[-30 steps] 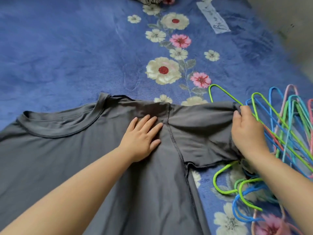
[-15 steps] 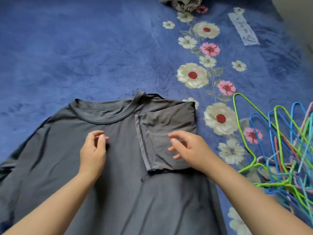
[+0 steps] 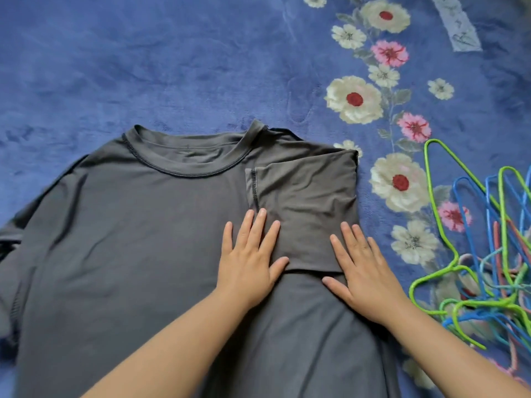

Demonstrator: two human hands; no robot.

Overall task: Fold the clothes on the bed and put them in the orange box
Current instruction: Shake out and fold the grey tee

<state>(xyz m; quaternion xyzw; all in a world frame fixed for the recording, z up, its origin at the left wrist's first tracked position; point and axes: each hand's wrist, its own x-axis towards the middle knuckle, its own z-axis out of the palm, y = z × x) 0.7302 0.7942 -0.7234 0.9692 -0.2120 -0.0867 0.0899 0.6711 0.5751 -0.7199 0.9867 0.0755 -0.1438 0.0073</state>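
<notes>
A dark grey T-shirt [image 3: 129,239] lies flat on the blue flowered bedspread [image 3: 143,67], collar pointing away from me. Its right sleeve [image 3: 304,202] is folded inward over the chest. My left hand [image 3: 250,259] presses flat on the shirt at the sleeve's left edge, fingers straight. My right hand [image 3: 362,265] lies flat on the sleeve's lower right corner, fingers spread. The shirt's left sleeve [image 3: 11,254] still spreads out at the far left. No orange box is in view.
A tangle of green, blue and pink plastic hangers [image 3: 488,254] lies on the bedspread just right of the shirt. A pale label patch [image 3: 457,21] is at the top right of the bedspread.
The right sleeve was gripped at its cuff, folded inward over the chest and let go. Both hands have come down flat on the fold.
</notes>
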